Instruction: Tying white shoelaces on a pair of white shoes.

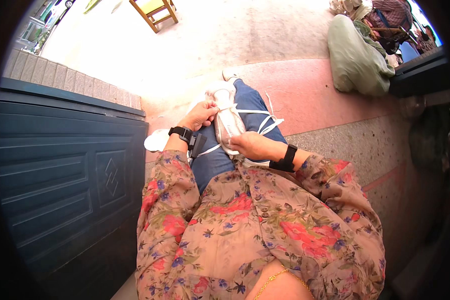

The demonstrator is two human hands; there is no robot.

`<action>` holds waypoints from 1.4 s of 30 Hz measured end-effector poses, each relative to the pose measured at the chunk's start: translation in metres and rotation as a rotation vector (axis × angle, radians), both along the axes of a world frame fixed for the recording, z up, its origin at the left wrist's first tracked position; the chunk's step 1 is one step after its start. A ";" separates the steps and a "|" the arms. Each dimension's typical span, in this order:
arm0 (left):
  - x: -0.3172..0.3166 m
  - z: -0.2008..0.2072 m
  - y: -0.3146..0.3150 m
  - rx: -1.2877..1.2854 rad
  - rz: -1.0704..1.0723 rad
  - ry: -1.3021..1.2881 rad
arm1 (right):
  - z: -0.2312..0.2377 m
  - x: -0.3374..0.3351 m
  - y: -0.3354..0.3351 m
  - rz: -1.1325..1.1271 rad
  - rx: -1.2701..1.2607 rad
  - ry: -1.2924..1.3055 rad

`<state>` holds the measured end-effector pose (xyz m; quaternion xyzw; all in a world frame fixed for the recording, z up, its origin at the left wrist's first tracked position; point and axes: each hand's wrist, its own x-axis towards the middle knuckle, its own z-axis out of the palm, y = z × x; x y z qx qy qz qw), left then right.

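Across my lap, on blue jeans (pixel 257 100), lies a long, pale, partly shiny piece (pixel 229 124) with white straps; its exact kind I cannot make out. My left hand (pixel 201 115) pinches its far left edge with thumb and fingers. At the near end, my right hand (pixel 255 146) has its fingers closed on the same piece. A loose white strap (pixel 272 120) loops out over my right thigh, and another runs below my left wrist. Something white and rounded (pixel 156 140) shows beside my left leg. Black bands with small devices sit on both wrists.
A dark blue panelled door (pixel 60 165) stands close on my left. Ahead is a small wooden stool (pixel 155 12) on bright ground. A large stuffed pale green sack (pixel 357 57) leans at the far right, with bags and cloth heaped behind it.
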<state>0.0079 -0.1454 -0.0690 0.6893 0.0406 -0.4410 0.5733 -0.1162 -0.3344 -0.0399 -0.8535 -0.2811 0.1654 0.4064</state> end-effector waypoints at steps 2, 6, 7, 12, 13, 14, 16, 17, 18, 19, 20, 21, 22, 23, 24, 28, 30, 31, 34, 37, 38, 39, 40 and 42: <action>0.004 0.004 0.001 0.008 -0.073 0.003 | 0.005 -0.003 0.008 0.004 0.016 0.015; 0.005 0.015 -0.002 0.074 -0.169 0.014 | 0.016 -0.011 0.018 0.007 0.096 0.017; 0.004 0.014 -0.002 0.075 -0.165 0.015 | 0.021 -0.013 0.020 0.010 0.109 0.032; -0.003 0.016 -0.006 0.081 -0.101 -0.023 | 0.042 -0.017 0.008 0.040 0.113 0.087; -0.003 0.016 -0.005 0.080 -0.100 -0.022 | 0.041 -0.017 0.005 0.070 0.147 0.098; -0.002 0.015 -0.004 0.098 -0.118 -0.034 | 0.041 -0.018 0.003 0.100 0.182 0.110; -0.002 0.014 -0.004 0.116 -0.135 -0.044 | 0.044 -0.020 0.004 0.153 0.170 0.124; -0.003 0.014 -0.005 0.080 -0.053 -0.077 | 0.046 -0.022 0.005 0.205 0.158 0.136; -0.003 0.013 -0.007 0.043 0.027 -0.110 | 0.047 -0.025 0.006 0.204 0.167 0.123; -0.003 0.014 -0.008 0.044 0.027 -0.108 | 0.047 -0.025 0.008 0.204 0.168 0.125; -0.001 0.016 -0.010 0.096 0.021 -0.211 | 0.046 -0.024 0.008 0.191 0.182 0.140; 0.000 0.016 -0.013 0.148 0.015 -0.314 | 0.046 -0.024 0.008 0.178 0.195 0.156; 0.001 0.011 -0.014 0.147 0.018 -0.313 | 0.047 -0.023 0.008 0.180 0.193 0.157; 0.001 0.004 -0.018 0.140 0.029 -0.475 | 0.049 -0.019 0.007 0.208 0.134 0.127; -0.001 -0.003 -0.021 0.133 0.041 -0.637 | 0.050 -0.015 0.005 0.236 0.074 0.096; -0.001 0.005 -0.044 0.395 -0.187 -0.728 | 0.026 0.011 -0.018 0.049 -0.112 -0.058; 0.000 0.009 -0.049 0.420 -0.231 -0.737 | 0.014 0.031 -0.031 -0.097 -0.069 -0.110; 0.000 0.010 -0.050 0.450 -0.271 -0.746 | 0.008 0.043 -0.035 -0.145 -0.052 -0.123; 0.003 0.015 -0.059 0.575 -0.440 -0.777 | -0.017 0.056 -0.035 -0.238 0.004 0.112; 0.005 0.004 -0.064 0.725 -0.464 -0.848 | -0.019 0.044 -0.019 -0.288 -0.012 0.086; 0.004 0.005 -0.067 0.720 -0.469 -0.847 | -0.018 0.037 -0.014 -0.274 0.011 0.074; 0.004 0.006 -0.070 0.741 -0.493 -0.838 | -0.018 0.030 -0.009 -0.247 0.038 0.052; 0.003 0.007 -0.070 0.766 -0.513 -0.828 | -0.015 0.023 -0.002 -0.235 -0.004 0.070; 0.002 0.004 -0.070 0.759 -0.484 -0.870 | -0.016 0.010 0.009 -0.142 -0.016 0.057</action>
